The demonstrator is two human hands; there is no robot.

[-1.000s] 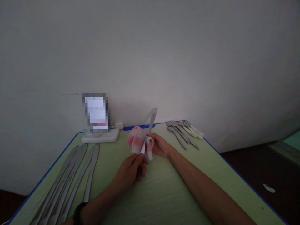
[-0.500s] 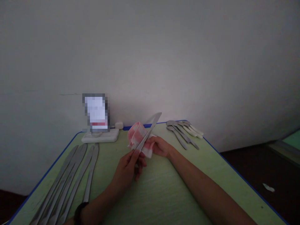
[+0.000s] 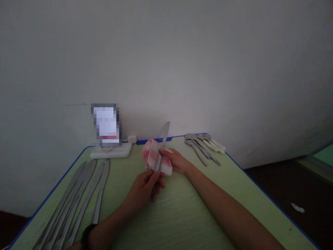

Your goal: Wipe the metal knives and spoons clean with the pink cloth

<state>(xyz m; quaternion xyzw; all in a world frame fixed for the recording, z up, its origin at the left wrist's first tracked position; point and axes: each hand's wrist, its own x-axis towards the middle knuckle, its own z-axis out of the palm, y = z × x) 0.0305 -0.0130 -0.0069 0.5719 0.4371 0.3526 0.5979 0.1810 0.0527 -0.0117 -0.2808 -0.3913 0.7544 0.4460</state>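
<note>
Over the middle of the table, a silver table knife points up and slightly right, away from me. My left hand grips the end of its handle between thumb and fingers. A pink and white checked cloth lies bunched behind the knife. My right hand holds the cloth from the right side, its thumb pressed on the knife near the middle. The fingers of that hand are mostly hidden by the cloth.
Several table knives lie side by side at the left. Spoons, some white-handled, are grouped at the back right. A phone with a blurred screen stands on a white power strip by the wall. The table has blue edging.
The knife has turned more upright, its tip shifting left. My right thumb has moved onto the knife over the cloth. The left hand has shifted slightly right.
</note>
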